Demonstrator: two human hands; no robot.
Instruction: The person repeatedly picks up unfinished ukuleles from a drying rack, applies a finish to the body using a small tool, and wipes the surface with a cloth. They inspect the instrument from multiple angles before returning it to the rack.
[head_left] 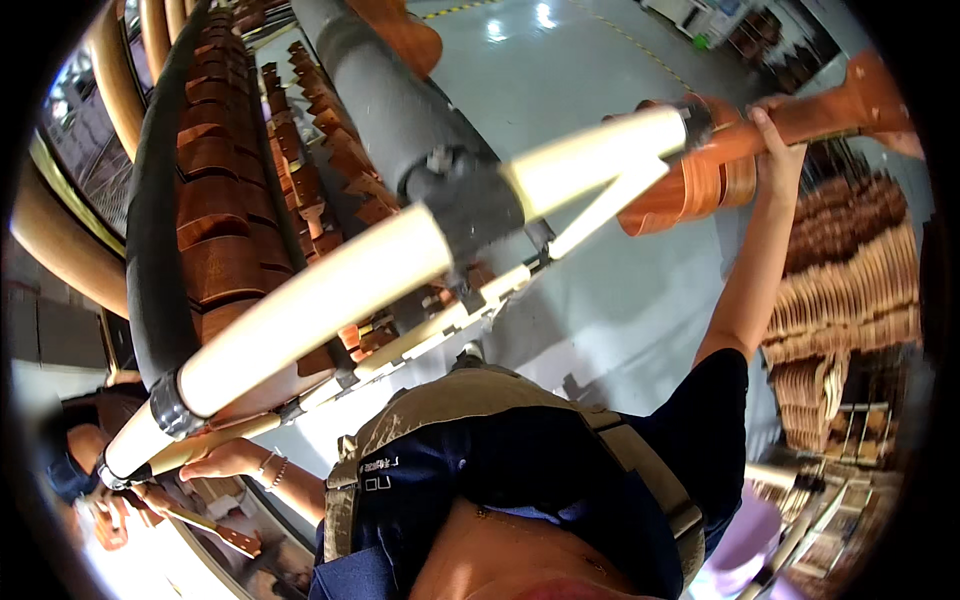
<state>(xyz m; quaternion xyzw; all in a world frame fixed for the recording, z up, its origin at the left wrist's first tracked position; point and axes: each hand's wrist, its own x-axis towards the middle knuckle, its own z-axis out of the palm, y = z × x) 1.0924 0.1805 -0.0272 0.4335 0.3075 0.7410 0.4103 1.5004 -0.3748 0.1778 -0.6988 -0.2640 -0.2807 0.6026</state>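
At the upper right, my right hand (778,140) is closed around a reddish-brown wooden instrument body (830,115), with the thumb showing on its near side. Curved wooden sides (690,190) hang just left of that hand; whether they belong to the same piece, I cannot tell. My left hand (225,460), with a bracelet at the wrist, is at the lower left with fingers stretched out and nothing visible in it. It lies beside the cream pipe (200,447) of a rack; contact is unclear. Across the front runs a thick cream pipe (320,310) with black joints.
Rows of brown wooden instrument bodies (215,200) stand left, between dark padded bars (155,250). Stacked curved wooden parts (845,300) fill the right side. A person in a dark cap (70,460) is at the lower left, near an instrument neck (215,530). A lilac container (742,540) sits lower right.
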